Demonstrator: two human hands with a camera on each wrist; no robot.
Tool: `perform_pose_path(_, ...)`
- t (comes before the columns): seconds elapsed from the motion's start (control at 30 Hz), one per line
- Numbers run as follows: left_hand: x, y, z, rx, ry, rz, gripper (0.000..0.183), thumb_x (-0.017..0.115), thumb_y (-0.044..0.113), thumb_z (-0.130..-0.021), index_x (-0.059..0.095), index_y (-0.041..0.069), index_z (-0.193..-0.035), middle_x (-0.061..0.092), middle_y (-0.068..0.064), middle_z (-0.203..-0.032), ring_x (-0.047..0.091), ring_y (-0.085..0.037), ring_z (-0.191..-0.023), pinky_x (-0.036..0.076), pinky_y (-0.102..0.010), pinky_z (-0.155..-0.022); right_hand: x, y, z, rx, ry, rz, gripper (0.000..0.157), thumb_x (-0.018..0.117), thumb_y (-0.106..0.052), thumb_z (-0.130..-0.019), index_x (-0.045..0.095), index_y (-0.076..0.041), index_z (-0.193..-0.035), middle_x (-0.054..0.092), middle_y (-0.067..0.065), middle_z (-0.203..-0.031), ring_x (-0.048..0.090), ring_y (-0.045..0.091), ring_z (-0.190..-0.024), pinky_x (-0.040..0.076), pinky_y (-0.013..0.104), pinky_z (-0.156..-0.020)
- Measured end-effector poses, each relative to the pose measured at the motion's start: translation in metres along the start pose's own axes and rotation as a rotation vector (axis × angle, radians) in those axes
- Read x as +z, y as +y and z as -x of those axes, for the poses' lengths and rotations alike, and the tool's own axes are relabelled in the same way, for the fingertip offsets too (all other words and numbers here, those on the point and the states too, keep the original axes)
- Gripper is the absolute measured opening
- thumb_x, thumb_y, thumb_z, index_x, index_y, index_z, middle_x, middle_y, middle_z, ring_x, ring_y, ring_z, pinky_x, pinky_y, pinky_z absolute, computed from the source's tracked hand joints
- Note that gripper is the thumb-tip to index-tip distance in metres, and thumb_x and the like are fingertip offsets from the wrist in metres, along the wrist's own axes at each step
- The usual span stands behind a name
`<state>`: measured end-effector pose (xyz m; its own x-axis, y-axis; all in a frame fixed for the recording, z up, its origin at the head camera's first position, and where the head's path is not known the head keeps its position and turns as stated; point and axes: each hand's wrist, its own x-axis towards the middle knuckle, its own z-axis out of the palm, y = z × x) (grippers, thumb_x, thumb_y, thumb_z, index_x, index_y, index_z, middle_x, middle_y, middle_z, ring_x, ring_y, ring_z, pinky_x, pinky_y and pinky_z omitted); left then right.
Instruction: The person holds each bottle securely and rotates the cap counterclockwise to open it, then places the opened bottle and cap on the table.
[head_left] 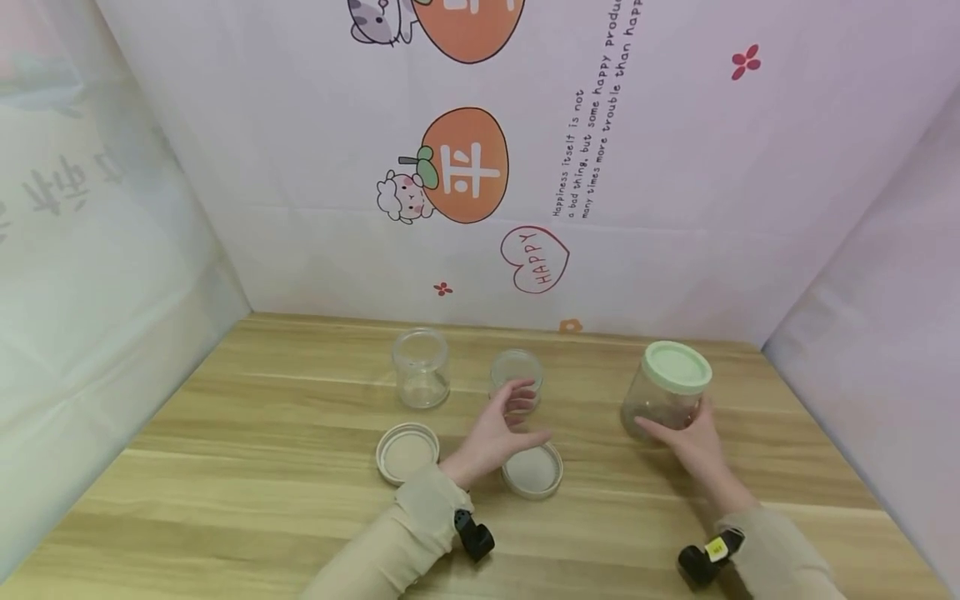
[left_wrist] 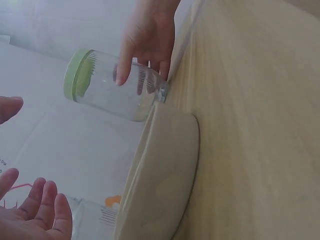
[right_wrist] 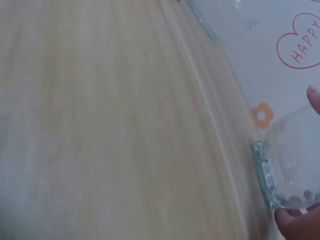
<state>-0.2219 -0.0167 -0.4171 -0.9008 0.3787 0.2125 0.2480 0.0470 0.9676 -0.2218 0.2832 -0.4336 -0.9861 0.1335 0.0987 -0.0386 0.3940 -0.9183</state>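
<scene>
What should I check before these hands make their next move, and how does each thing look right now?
1. Right hand grips the green-lidded jar: ok, thumb and fingers around its lower part.
2. Green lid is on: ok, it sits on top.
3. Green lid is tight: cannot tell.
4. Left hand is free: ok, it holds nothing.
5. Left jar and middle jar are covered: not ok, both look lidless.
6. Left lid and right lid are in sight: ok, both lie on the table.

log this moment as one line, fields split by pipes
right hand: grips green-lidded jar | left hand: holds nothing, near loose lid | second loose lid: on table | two clear jars: lidless
</scene>
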Motion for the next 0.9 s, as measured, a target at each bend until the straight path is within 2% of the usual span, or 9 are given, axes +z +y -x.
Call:
perform_pose_path(0.2,0.000,0.002,-0.001,0.017,0.003,0.013,0.067,0.073,0.008,-0.082,0.038,0.004,-0.139,0.048,-0.019,-0.131,0.045,-0.040,-0.124,0.038,-0.050,-0.105,0.016,-0.003,-0.007,-0.080,0.114,-0.052,0.107,0.079,-0.008,-0.075,0.001,-0.009,-0.149,0.019,0.021,-0.150,0.019,0.039,-0.138,0.013,0.056,-0.115)
perform_pose_path(0.33,-0.002,0.004,0.001,0.018,0.005,-0.003,0.067,0.073,0.010,-0.082,0.038,0.003,-0.139,0.047,-0.022,-0.132,0.045,-0.039,-0.123,0.038,-0.050,-0.105,0.025,-0.003,-0.008,-0.122,0.143,-0.077,0.105,0.079,-0.002,-0.073,0.007,-0.010,-0.149,0.024,0.019,-0.147,0.023,0.036,-0.137,0.015,0.052,-0.116)
perform_pose_path(0.53,-0.003,0.011,0.003,0.039,0.012,-0.041,0.069,0.074,0.008,-0.080,0.039,0.002,-0.138,0.049,-0.022,-0.130,0.047,-0.039,-0.122,0.040,-0.050,-0.103,0.029,-0.004,-0.002,-0.127,0.114,-0.076,0.104,0.080,-0.003,-0.072,0.010,-0.007,-0.148,0.026,0.018,-0.146,0.024,0.036,-0.136,0.016,0.054,-0.115)
perform_pose_path(0.7,-0.003,0.016,0.006,0.057,0.003,-0.078,0.070,0.076,0.009,-0.078,0.040,0.004,-0.138,0.051,-0.016,-0.129,0.047,-0.035,-0.123,0.041,-0.046,-0.104,0.027,-0.006,0.004,-0.105,0.072,-0.087,0.102,0.080,-0.004,-0.073,0.011,-0.006,-0.148,0.025,0.017,-0.146,0.024,0.035,-0.135,0.017,0.056,-0.114)
perform_pose_path(0.9,-0.003,0.020,0.011,0.073,-0.016,-0.112,0.069,0.075,0.013,-0.080,0.040,0.005,-0.138,0.051,-0.012,-0.131,0.045,-0.033,-0.125,0.039,-0.044,-0.106,0.023,-0.006,0.012,-0.131,0.036,-0.036,0.101,0.081,-0.008,-0.071,0.015,-0.006,-0.148,0.028,0.018,-0.143,0.026,0.037,-0.133,0.018,0.060,-0.111)
